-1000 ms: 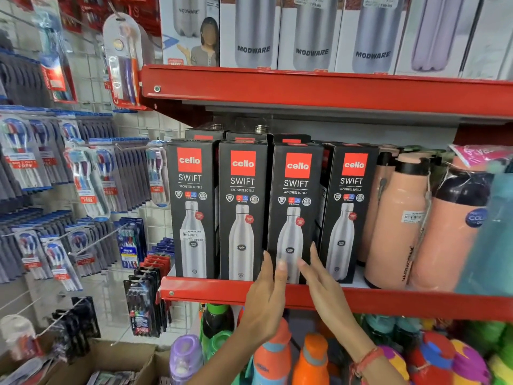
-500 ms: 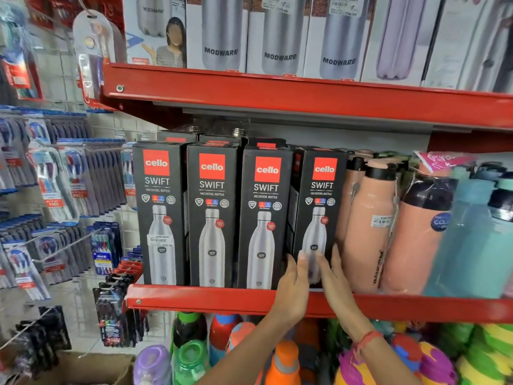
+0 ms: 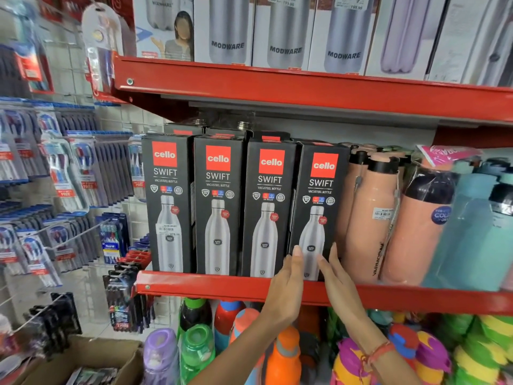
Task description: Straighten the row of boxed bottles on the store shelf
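Note:
Several black Cello Swift boxed bottles stand in a row on the red middle shelf (image 3: 211, 287). The rightmost box (image 3: 319, 207) sits turned slightly, its left edge behind the third box (image 3: 268, 207). My left hand (image 3: 287, 284) lies flat with fingers together against the lower left of the rightmost box. My right hand (image 3: 337, 279), fingers extended, touches that box's lower right corner. Neither hand wraps around the box. The first box (image 3: 166, 204) and second box (image 3: 218, 207) face straight forward.
Peach flasks (image 3: 372, 218) press close to the right of the row, with teal bottles (image 3: 477, 232) beyond. Modware boxes (image 3: 286, 31) fill the shelf above. Coloured bottles (image 3: 194, 348) stand below. Toothbrush packs (image 3: 66, 176) hang at left; a cardboard carton (image 3: 83, 362) sits on the floor.
Both hands have shifted right along the shelf from the third box to the rightmost box, and now press flat at its lower corners. The view has moved closer and rightward.

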Demonstrator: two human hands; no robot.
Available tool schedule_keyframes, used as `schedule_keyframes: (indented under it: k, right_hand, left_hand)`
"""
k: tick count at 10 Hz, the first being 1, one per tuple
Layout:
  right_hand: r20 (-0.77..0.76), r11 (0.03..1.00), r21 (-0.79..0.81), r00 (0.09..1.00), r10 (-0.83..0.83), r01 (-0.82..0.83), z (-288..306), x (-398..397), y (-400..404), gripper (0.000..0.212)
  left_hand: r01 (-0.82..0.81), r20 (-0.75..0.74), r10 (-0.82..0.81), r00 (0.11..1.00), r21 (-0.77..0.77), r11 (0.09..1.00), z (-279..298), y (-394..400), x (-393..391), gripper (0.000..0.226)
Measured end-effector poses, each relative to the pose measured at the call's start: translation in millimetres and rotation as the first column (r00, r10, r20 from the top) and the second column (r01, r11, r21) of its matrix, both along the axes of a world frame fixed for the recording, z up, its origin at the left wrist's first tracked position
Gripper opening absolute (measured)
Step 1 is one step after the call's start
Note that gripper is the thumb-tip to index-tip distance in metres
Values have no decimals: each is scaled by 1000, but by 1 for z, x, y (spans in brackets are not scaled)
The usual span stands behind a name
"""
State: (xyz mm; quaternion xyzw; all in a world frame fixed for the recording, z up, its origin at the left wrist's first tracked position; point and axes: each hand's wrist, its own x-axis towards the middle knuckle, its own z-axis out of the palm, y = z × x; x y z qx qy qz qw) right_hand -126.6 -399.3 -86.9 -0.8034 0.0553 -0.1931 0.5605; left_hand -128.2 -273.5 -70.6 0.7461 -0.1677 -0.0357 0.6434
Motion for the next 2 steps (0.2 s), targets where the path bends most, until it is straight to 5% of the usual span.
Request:
schedule_keyframes:
  k: [1, 2]
  right_hand:
    - [74, 996, -69, 996, -47, 52, 23, -9, 12, 66]
    - [386, 938, -249, 913, -133, 242, 74, -26, 34, 65]
  left_hand:
    - [-13, 98, 10, 995, 36, 999, 27, 14, -9, 70]
    - [-134, 382, 150, 912, -69, 989, 77, 48, -21, 51]
